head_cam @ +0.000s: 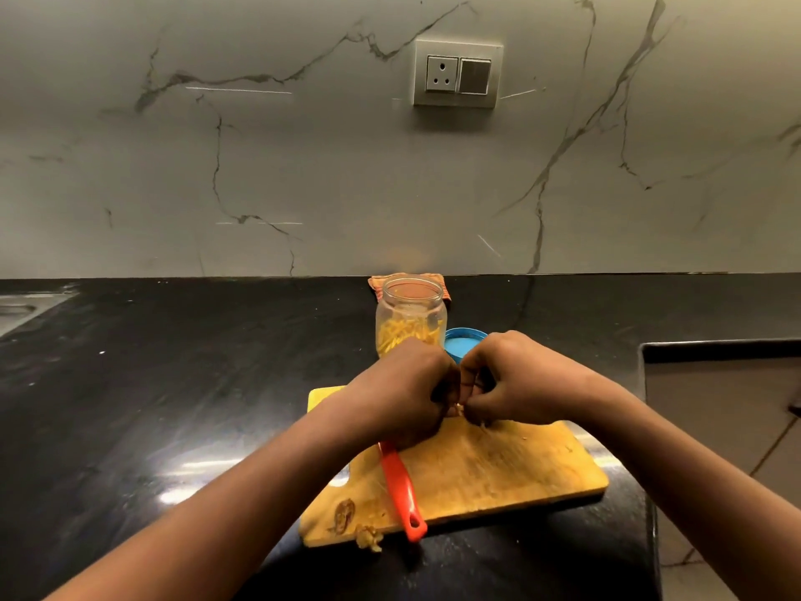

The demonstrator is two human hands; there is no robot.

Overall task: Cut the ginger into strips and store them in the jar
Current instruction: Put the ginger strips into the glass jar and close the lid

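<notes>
Marble-look grey wall point(303, 167) with dark veins fills the top half for us, and under it runs the glossy black stone tabletop point(173, 383). On that we've got the yellow wooden cutting board point(498, 466), sitting a bit skewed. Both our hands meet over its far edge. Our left hand point(407, 396) is curled round the red plastic-handled tool point(401, 488), handle poking back toward us, blade hidden so we can't tell what kind it is. Our right hand point(520, 379) has its fingers bent in, pinching a small pale ginger piece point(455, 410) right up against the left. Just behind the left hand stands the clear lidless jar point(409, 314), its lower part packed with yellow ginger strips point(403, 336). The round blue lid point(461, 342) lies just right of it, with an orange striped cloth point(377, 284) behind. Little ginger scraps point(368, 537) sit at the board's near left corner.
</notes>
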